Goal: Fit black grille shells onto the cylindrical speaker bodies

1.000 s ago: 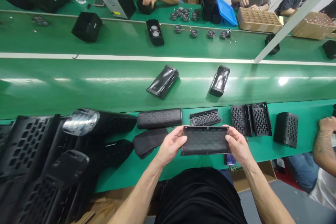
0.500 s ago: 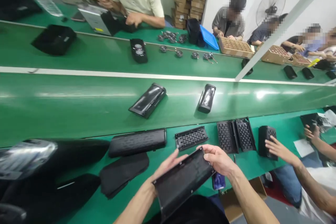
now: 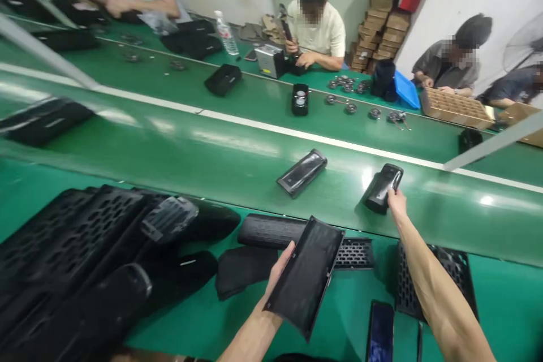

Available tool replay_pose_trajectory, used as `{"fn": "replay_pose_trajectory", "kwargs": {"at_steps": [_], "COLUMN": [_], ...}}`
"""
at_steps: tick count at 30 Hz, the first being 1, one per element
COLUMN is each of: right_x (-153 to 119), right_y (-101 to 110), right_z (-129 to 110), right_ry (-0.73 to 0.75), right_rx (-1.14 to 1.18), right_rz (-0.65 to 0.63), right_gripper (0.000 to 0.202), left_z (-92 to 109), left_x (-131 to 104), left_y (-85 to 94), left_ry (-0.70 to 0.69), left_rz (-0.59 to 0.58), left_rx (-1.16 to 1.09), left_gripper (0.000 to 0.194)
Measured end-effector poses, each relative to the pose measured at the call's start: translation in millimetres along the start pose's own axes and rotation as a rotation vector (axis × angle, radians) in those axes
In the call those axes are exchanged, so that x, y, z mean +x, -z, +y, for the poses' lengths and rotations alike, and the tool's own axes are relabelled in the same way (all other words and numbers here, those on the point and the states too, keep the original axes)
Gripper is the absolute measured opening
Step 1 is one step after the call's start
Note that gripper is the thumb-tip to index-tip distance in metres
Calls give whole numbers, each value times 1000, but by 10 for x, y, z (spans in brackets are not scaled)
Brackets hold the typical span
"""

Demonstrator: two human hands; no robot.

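My left hand [image 3: 278, 280] holds a curved black speaker grille panel [image 3: 309, 274] by its left edge, hollow side towards me, tilted above the bench. Out over the green belt, my right hand [image 3: 397, 202] grips the right side of a black speaker housing [image 3: 380, 188] with a glossy top. Left of that housing, a second glossy black housing [image 3: 302, 172] lies on the belt. Behind the held panel are a long black grille piece [image 3: 267, 229] and a slotted grille [image 3: 356, 253]. More slotted grilles [image 3: 453, 277] lie under my right forearm, which partly hides them.
A heap of black slotted panels [image 3: 80, 237] fills the bench at left. A phone [image 3: 380, 331] lies near the front edge. Across the belt, co-workers sit by small speaker drivers [image 3: 350, 108], a blue tray [image 3: 406, 90] and a divided carton [image 3: 456, 107]. A slanting white post [image 3: 494, 144] stands at right.
My right hand has let go of the grille panel and reached forward to the right-hand housing on the belt. The panel stays in my left hand, turned steeper. The view has swung left.
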State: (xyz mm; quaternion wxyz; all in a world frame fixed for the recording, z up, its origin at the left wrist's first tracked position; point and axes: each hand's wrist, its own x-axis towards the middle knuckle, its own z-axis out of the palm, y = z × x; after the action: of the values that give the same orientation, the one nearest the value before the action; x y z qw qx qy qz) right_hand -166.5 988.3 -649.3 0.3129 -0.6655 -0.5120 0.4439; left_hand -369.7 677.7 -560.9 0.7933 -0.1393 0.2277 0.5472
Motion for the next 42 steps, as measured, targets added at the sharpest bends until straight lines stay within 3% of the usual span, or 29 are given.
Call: {"fn": "replay_pose_trajectory", "kwargs": {"at_steps": [5, 8, 10, 13, 15, 18, 21, 27, 31, 34, 42], "right_x": [253, 345, 366, 275, 88, -379, -947, -1954, -2475, -2713, -2806], "right_y": [-538, -813, -866, -678, -411, 55, 458, 977, 1105, 1093, 1118], "right_z": [157, 122, 55, -47, -84, -92, -112, -487, -829, -925, -872], "right_ry": [-107, -154, -180, -218, -272, -341, -293, -3, 176, 304, 534], "right_rx": [101, 225, 291, 388, 521, 695, 605, 271, -39, -220, -388], "right_rz": [-24, -51, -48, -127, -236, -332, -353, -562, -580, -552, -473], "right_gripper": [96, 102, 97, 67, 47, 38, 44, 97, 111, 109, 106], "left_z": [151, 211, 219, 196, 168, 119, 65, -78, -173, -223, -267], "left_x": [153, 189, 185, 182, 202, 265, 318, 271, 197, 156, 150], "left_y": [-16, 0, 14, 55, 106, 198, 252, 136, -49, -161, -243], "left_ry": [-182, -249, -277, -321, -350, -387, -374, -341, -399, -423, -413], "left_rz": [-150, -153, -157, -146, -129, -125, -174, -211, -300, -374, -515], "left_rx": [-5, 12, 33, 79, 120, 165, 181, 194, 269, 334, 402], "left_gripper": [90, 88, 87, 85, 84, 81, 80, 71, 67, 74, 84]}}
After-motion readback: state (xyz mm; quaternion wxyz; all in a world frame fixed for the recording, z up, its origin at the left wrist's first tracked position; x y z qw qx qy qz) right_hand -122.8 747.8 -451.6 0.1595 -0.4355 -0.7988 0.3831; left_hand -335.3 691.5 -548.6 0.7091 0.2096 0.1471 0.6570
